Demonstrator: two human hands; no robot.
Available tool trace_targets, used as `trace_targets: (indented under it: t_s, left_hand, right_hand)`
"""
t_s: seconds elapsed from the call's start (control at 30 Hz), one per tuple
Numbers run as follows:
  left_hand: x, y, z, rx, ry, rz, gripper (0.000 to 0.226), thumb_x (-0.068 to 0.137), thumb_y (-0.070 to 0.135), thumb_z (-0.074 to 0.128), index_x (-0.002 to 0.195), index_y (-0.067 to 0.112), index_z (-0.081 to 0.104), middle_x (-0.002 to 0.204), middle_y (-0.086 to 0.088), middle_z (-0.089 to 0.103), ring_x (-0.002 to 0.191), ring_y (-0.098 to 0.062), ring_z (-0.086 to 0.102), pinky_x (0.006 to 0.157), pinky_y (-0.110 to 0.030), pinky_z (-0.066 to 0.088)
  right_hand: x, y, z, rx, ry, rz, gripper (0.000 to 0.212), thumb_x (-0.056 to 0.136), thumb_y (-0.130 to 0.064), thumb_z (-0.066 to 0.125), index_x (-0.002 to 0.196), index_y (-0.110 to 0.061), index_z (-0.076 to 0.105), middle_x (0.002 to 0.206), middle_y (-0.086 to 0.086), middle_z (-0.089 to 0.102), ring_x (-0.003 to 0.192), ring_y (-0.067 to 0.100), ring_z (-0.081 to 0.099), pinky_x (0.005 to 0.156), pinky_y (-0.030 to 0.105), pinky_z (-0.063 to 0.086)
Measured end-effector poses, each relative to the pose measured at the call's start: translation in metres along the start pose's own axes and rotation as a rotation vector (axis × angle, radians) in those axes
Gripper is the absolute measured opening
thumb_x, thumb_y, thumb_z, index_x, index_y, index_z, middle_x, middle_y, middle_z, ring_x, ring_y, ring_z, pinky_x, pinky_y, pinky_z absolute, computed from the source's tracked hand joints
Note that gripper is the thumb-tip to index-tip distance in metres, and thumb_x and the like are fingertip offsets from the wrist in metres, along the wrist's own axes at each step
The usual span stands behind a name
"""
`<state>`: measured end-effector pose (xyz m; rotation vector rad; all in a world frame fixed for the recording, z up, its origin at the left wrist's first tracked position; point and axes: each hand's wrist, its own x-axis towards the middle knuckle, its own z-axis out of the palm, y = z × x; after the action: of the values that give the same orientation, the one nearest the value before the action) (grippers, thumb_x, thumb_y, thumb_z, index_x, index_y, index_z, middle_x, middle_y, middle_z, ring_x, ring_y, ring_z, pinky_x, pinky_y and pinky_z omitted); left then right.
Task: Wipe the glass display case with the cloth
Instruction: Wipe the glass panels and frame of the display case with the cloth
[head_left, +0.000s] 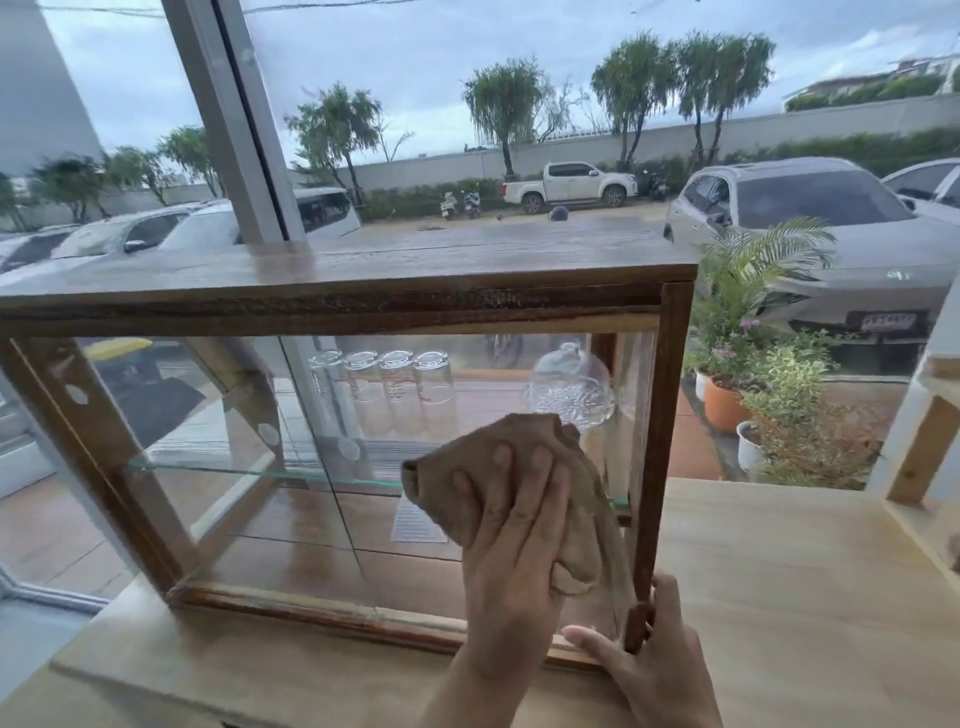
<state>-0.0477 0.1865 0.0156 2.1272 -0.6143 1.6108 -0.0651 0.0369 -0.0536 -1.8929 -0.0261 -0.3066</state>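
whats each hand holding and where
Left hand presses the crumpled tan cloth flat against the front glass; right hand grips the wooden-framed glass display case at its lower right corner post.

No legible text anywhere. Sheet of paper (415, 519) lying inside the glass display case (332, 306), lower centre of the frame — covered in fine printed lines, too small to read. Red printed markings on the upturned drinking glasses (384, 389) on the case's shelf, centre of the frame — blurred, no letters or numbers to make out. Licence plate (889, 320) on the grey car (810, 228) outside the window, right of the frame, smeared beyond reading. Emblem on that car's bonnet unclear as well.
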Motion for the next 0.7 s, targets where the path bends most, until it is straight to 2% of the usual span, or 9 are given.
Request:
trace_targets:
  t_s: [0.1,0.27,0.33,0.4,0.47,0.53,0.6,0.63,0.7]
  left_hand:
    - [0.038,0.023,0.006,0.033,-0.013,0.096,0.039,0.112,0.016,0.035,0.151,0.014,0.039,0.164,0.006,0.030,0.156,-0.025,0.024,0.127,-0.057,0.010]
    - [0.056,-0.031,-0.019,0.085,0.094,-0.053,0.049,0.108,0.022,0.034,0.155,0.006,0.033,0.166,-0.008,0.031,0.155,-0.031,0.026,0.124,-0.064,0.017]
    - [0.025,-0.043,-0.023,0.041,0.093,-0.117,0.050,0.106,0.021,0.041,0.155,0.010,0.035,0.168,-0.003,0.027,0.153,-0.035,0.029,0.121,-0.066,0.024]
    - [-0.001,-0.030,-0.016,0.002,0.051,-0.096,0.058,0.103,0.022,0.048,0.158,0.015,0.032,0.169,0.001,0.025,0.153,-0.036,0.028,0.123,-0.063,0.022]
    - [-0.001,-0.002,-0.004,-0.014,0.009,0.036,0.060,0.102,0.018,0.051,0.158,0.017,0.032,0.167,0.001,0.030,0.153,-0.032,0.030,0.126,-0.056,0.019]
    - [0.033,0.012,-0.005,0.017,0.004,0.100,0.041,0.108,0.015,0.043,0.149,0.016,0.049,0.159,0.001,0.041,0.150,-0.026,0.038,0.125,-0.053,0.022]
    - [0.065,-0.005,-0.017,0.037,0.073,0.092,0.033,0.106,0.014,0.052,0.137,0.012,0.061,0.152,-0.001,0.050,0.147,-0.024,0.044,0.121,-0.060,0.025]
    - [0.070,-0.022,-0.025,0.063,0.114,0.065,0.036,0.102,0.014,0.058,0.137,0.011,0.061,0.151,-0.001,0.049,0.146,-0.025,0.044,0.119,-0.066,0.026]
    - [0.059,-0.060,-0.039,0.103,0.175,-0.046,0.038,0.106,0.017,0.048,0.143,0.010,0.053,0.156,-0.002,0.044,0.148,-0.029,0.041,0.115,-0.073,0.027]
  right_hand:
    - [-0.002,-0.006,0.000,0.007,0.031,0.003,0.072,0.042,-0.026,0.097,0.092,-0.026,0.045,0.061,-0.012,0.062,0.054,-0.009,0.061,0.049,0.005,0.040]
    - [-0.004,-0.016,-0.002,0.003,0.028,0.012,0.072,0.045,-0.013,0.095,0.101,-0.012,0.050,0.063,-0.005,0.063,0.049,-0.005,0.059,0.047,0.004,0.039]
    - [-0.005,-0.017,-0.001,0.001,0.022,0.020,0.074,0.044,-0.013,0.095,0.102,-0.009,0.051,0.062,-0.004,0.063,0.048,-0.005,0.059,0.046,0.004,0.039]
    - [-0.005,-0.014,0.002,0.003,0.036,0.013,0.082,0.039,-0.028,0.094,0.107,-0.006,0.053,0.063,-0.008,0.065,0.053,-0.009,0.060,0.047,0.003,0.039]
    - [-0.006,-0.018,0.004,0.010,0.050,-0.027,0.095,0.037,-0.057,0.085,0.116,-0.011,0.056,0.078,-0.027,0.067,0.072,-0.014,0.063,0.055,0.000,0.041]
    - [-0.006,-0.017,0.004,-0.002,0.044,-0.028,0.106,0.036,-0.067,0.082,0.126,-0.017,0.053,0.094,-0.023,0.067,0.094,0.008,0.070,0.070,0.014,0.049]
    - [-0.005,-0.015,0.004,-0.052,0.047,-0.012,0.107,0.035,-0.053,0.086,0.130,-0.019,0.050,0.091,-0.015,0.065,0.091,0.022,0.068,0.067,0.028,0.047]
    - [-0.004,-0.014,0.004,-0.073,0.045,-0.029,0.107,0.035,-0.047,0.088,0.130,-0.019,0.050,0.089,-0.020,0.061,0.088,0.018,0.064,0.066,0.027,0.044]
    - [-0.003,-0.014,0.005,-0.111,0.061,-0.046,0.106,0.036,-0.036,0.093,0.131,-0.018,0.049,0.090,-0.028,0.054,0.090,0.020,0.063,0.065,0.027,0.041]
